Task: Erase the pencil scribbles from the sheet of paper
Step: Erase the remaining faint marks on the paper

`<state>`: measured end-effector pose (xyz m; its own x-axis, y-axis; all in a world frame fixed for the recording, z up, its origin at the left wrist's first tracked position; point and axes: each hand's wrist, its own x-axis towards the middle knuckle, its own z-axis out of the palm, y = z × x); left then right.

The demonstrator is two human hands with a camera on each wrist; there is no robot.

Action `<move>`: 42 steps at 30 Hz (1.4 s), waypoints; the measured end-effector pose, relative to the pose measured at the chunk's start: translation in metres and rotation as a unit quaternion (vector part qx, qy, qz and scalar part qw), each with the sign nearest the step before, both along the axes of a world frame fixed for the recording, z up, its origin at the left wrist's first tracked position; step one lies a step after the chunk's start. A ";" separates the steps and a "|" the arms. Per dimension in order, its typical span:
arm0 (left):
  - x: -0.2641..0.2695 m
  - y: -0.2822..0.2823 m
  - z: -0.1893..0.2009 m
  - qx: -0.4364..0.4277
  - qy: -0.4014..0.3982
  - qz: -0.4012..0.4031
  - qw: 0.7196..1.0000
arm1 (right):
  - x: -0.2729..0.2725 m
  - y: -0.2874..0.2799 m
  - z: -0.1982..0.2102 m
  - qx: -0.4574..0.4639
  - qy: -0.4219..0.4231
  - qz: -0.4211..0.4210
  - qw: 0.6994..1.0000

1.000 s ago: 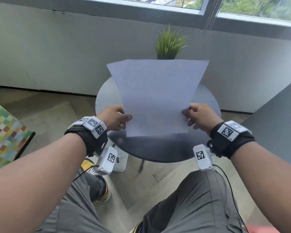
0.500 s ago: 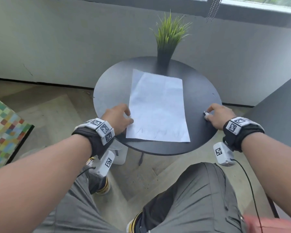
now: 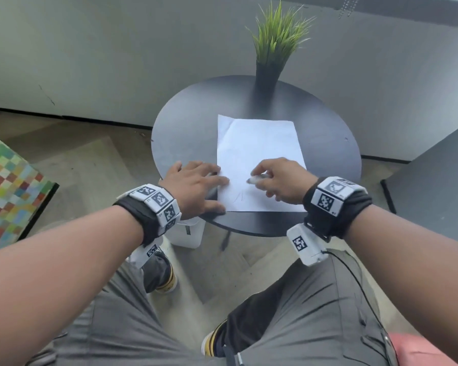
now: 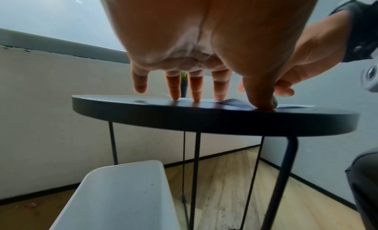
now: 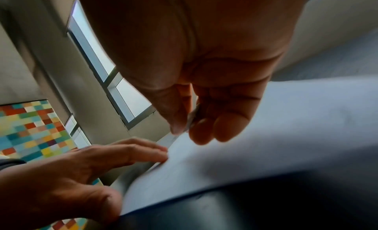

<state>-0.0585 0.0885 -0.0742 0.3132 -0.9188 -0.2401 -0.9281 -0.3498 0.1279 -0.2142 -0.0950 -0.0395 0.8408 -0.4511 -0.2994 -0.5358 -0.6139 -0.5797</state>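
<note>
A white sheet of paper (image 3: 258,154) lies flat on the round black table (image 3: 185,128), with faint pencil scribbles (image 3: 239,197) near its front edge. My left hand (image 3: 196,184) lies flat with straight fingers, pressing the sheet's left edge and the tabletop. My right hand (image 3: 278,178) hovers over the lower part of the sheet and pinches a small whitish eraser (image 3: 257,178) between thumb and fingers. In the right wrist view the eraser (image 5: 192,118) shows as a thin pale strip just above the paper (image 5: 266,144).
A potted green grass plant (image 3: 271,54) stands at the table's far edge. A white bin (image 4: 120,196) sits on the floor under the table's near left side. A colourful chequered cushion (image 3: 6,186) is at the far left, a dark surface (image 3: 439,180) at the right.
The sheet went from being held up in both hands to lying on the table. My right hand reached to the table's right edge, took the eraser and came back over the sheet. My left hand flattened.
</note>
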 end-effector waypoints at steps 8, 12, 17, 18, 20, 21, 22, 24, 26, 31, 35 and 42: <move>-0.005 -0.011 0.002 -0.018 0.026 -0.007 0.999 | 0.018 0.001 -0.011 -0.058 0.035 0.013 0.998; -0.005 -0.018 0.005 -0.005 0.033 -0.014 0.999 | 0.019 0.000 -0.016 -0.079 0.045 0.016 0.996; -0.006 -0.029 0.009 0.058 -0.015 -0.020 0.998 | 0.020 0.003 -0.013 -0.087 0.066 0.041 0.993; -0.006 -0.031 0.010 0.066 -0.019 -0.022 0.997 | 0.020 0.005 -0.011 -0.095 0.070 0.044 0.992; -0.005 -0.034 0.013 0.076 -0.023 -0.024 0.997 | 0.016 0.013 -0.009 -0.112 0.067 0.065 0.989; -0.006 -0.035 0.015 0.082 -0.025 -0.026 0.996 | 0.013 0.020 -0.008 -0.120 0.065 0.088 0.987; -0.006 -0.035 0.017 0.089 -0.026 -0.027 0.995 | 0.009 0.029 -0.008 -0.124 0.070 0.121 0.982; -0.007 -0.038 0.019 0.102 -0.031 -0.029 0.994 | 0.002 0.043 -0.007 -0.138 0.083 0.189 0.969; -0.008 -0.042 0.021 0.117 -0.044 -0.033 0.992 | 0.005 0.035 -0.005 -0.165 0.088 0.180 0.966; -0.008 -0.046 0.021 0.133 -0.065 -0.039 0.988 | 0.009 0.019 -0.006 -0.213 0.098 0.139 0.962; -0.010 -0.046 0.022 0.134 -0.042 -0.032 0.990 | 0.002 0.030 -0.008 -0.206 0.110 0.234 0.944; -0.013 -0.048 0.026 0.147 -0.042 -0.034 0.988 | -0.005 0.040 -0.011 -0.196 0.096 0.249 0.944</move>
